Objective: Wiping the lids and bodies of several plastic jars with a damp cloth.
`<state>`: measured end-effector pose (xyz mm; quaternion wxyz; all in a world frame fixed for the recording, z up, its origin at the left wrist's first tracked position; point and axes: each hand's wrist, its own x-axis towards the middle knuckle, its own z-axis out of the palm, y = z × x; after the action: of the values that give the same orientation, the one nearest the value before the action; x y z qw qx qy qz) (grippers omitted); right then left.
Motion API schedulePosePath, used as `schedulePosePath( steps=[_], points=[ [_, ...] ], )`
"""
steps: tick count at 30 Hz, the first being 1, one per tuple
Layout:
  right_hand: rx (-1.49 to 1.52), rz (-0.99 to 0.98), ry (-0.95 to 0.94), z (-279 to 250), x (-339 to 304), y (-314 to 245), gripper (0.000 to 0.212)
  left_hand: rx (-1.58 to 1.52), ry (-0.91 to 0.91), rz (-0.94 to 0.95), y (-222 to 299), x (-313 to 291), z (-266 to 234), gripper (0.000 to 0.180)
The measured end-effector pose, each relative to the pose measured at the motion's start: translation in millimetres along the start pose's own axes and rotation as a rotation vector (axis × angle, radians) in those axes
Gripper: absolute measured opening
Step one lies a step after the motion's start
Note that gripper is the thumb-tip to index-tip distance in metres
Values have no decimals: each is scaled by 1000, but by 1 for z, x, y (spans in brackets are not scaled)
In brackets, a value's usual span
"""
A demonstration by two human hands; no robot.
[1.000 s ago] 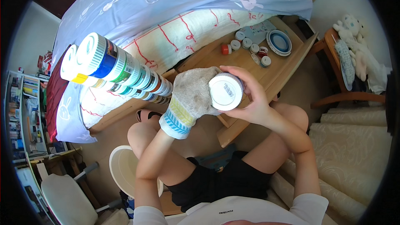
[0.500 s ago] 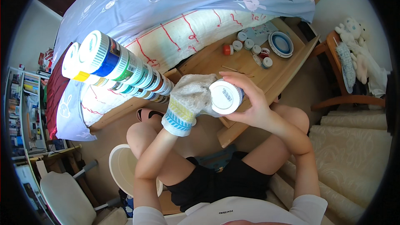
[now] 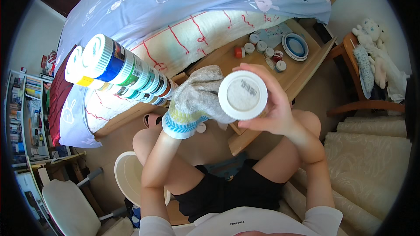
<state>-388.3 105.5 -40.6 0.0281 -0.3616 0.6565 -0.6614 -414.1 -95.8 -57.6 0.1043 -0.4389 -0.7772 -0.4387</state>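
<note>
In my right hand (image 3: 276,109) is a round jar (image 3: 243,95), its white ridged end with a dark printed patch facing up; the fingers curl round its far and right side. A greyish sock (image 3: 197,96) with a yellow and blue patterned cuff covers my left hand (image 3: 203,89) like a mitt and touches the jar's left side. The cloth hides the fingers of that hand. Left of the sock rise tall stacks of white-lidded jars (image 3: 98,59), with blue, green and yellow bands.
Ahead is an open wooden drawer (image 3: 227,65) holding small jars (image 3: 261,46) and a blue and white round basin (image 3: 295,46). Behind it stands a bed (image 3: 144,0). A cream bin (image 3: 127,175) is by my left leg, a wooden chair (image 3: 365,105) at the right.
The jar has been turned and lifted, so its white end looks larger and its ridged rim shows. My sock-covered hand has shifted slightly left, still against the jar.
</note>
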Motion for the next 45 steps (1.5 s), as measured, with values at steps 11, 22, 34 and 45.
schedulePosePath(
  steps=[11,22,34,45],
  points=[
    [1101,393,169,2,-3,23,69,136,-64,-491,22,20,8,61],
    [1675,458,-36,-3,1,31,63,-363,203,-547,4,-8,31,50],
    [1414,485,137,-3,3,22,68,-640,167,-576,5,-11,28,40],
    [894,426,156,1,-4,14,73,-339,26,-483,7,-1,24,28]
  ],
)
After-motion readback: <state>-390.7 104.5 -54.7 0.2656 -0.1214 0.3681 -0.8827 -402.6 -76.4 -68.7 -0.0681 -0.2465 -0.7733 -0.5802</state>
